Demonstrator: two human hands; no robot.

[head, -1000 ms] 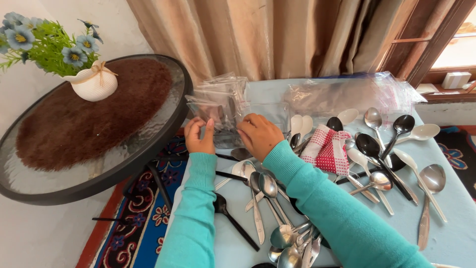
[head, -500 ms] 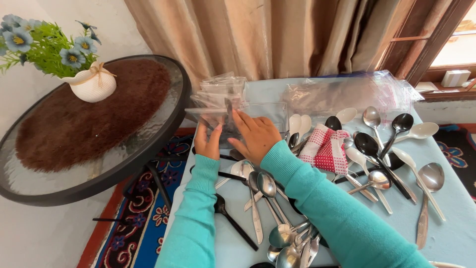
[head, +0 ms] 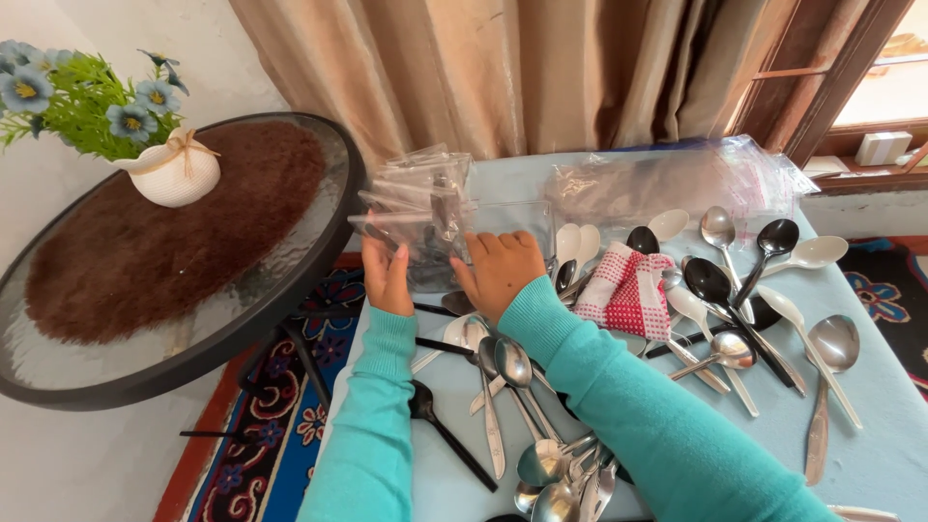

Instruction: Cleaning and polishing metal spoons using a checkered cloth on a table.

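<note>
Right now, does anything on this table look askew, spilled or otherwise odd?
Nothing looks spilled or damaged. The spoons lie loose at all angles, heaped near the front edge, and the red checked cloth sits crumpled among them. The left hand and right hand handle clear plastic bags.

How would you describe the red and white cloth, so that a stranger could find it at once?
Look at the light blue table covered with spoons. Near its middle, just right of the person's right hand, lies a folded checked cloth. It is the only soft, red and white thing among metal, black and white spoons.
</note>
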